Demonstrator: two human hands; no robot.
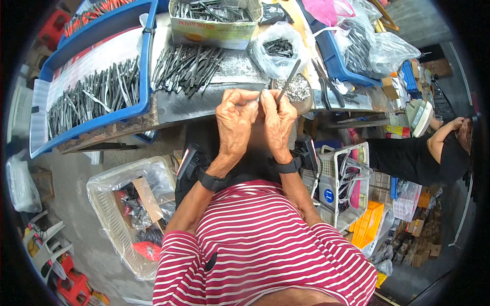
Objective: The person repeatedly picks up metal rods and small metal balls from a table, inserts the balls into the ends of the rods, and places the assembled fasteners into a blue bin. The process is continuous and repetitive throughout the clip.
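Note:
My left hand (236, 120) and my right hand (277, 121) meet at the bench's front edge, fingertips pinched close together. From my right hand a slim dark metal strip (290, 79) sticks up, held between the fingers. Between both hands' fingertips shows a bit of a small greyish piece, mostly hidden; I cannot make out its kind. Just beyond my left hand a pile of slim dark metal pieces (186, 69) lies on the bench. Past the fingertips are a clear plastic bag (259, 56) of small dark parts and a round container (304, 104) holding light-coloured bits.
A blue tray (145, 76) of slim metal pieces stands left, and a carton (212, 34) of similar pieces behind. Pliers (325, 84) lie right, near another blue tray (326, 56). A lined crate (109, 224) and a grey basket (331, 178) flank me. Another person (423, 158) is at far right.

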